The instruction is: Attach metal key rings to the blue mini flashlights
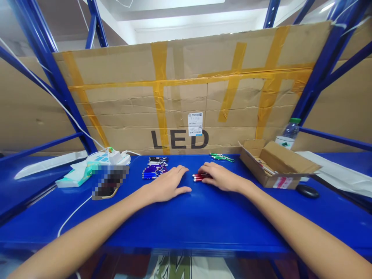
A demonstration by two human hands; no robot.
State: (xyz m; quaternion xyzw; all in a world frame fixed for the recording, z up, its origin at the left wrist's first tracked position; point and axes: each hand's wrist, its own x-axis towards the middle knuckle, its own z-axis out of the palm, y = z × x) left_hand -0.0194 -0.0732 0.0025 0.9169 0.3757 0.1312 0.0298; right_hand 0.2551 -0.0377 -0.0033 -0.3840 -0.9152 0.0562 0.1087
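Observation:
My left hand (170, 184) lies flat on the blue table (192, 221), palm down, fingers apart, holding nothing. A pile of small blue and purple keychain lights (153, 169) sits just to its left. My right hand (219, 176) rests over a few small red keychain lights (198, 177), fingers curled on them; their ends stick out to the left. A few green ones (222, 157) lie farther back near the cardboard wall.
An open cardboard box (276, 164) stands at the right, with a water bottle (287, 135) behind it and a black mouse (307, 191) in front. At the left are a white power strip (109, 157), a tissue pack (76, 176) and a blurred object. Taped cardboard marked LED forms the back.

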